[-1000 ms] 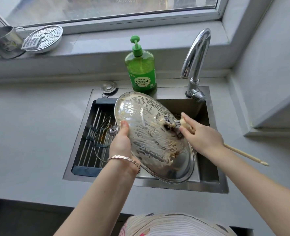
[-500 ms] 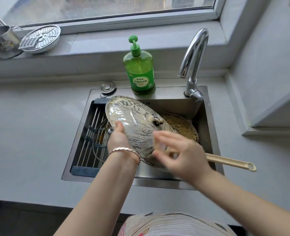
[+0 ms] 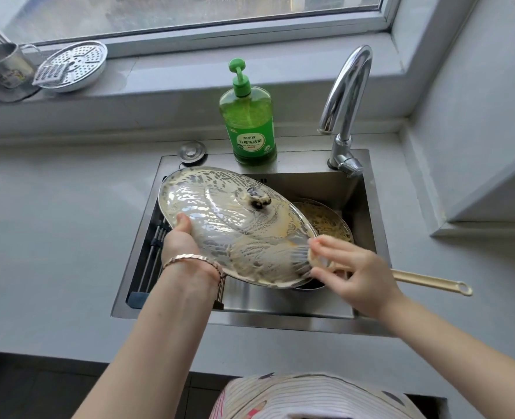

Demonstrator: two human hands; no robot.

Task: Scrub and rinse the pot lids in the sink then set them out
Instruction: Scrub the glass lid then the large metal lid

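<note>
A large glass pot lid (image 3: 219, 225), smeared with soapy foam, is tilted above the sink (image 3: 368, 237), its dark knob (image 3: 257, 199) facing up. My left hand (image 3: 179, 240) grips its left rim, thumb on top. My right hand (image 3: 359, 276) is at the lid's lower right edge and holds a brush whose beige handle (image 3: 431, 281) sticks out to the right over the counter. The brush head is hidden behind the lid and my fingers. A second round foamy piece (image 3: 325, 222) lies in the basin under the lid's right side.
A drain rack (image 3: 153, 252) spans the sink's left part. A green soap bottle (image 3: 250, 125), a drain plug (image 3: 192, 151) and the faucet (image 3: 347, 95) stand along the sink's back rim. A perforated steamer plate (image 3: 74, 66) and a metal cup (image 3: 2, 74) sit on the windowsill.
My right hand moved the brush from the knob down to the lid's lower right edge. The lid shifted left and lies flatter in my left hand.
</note>
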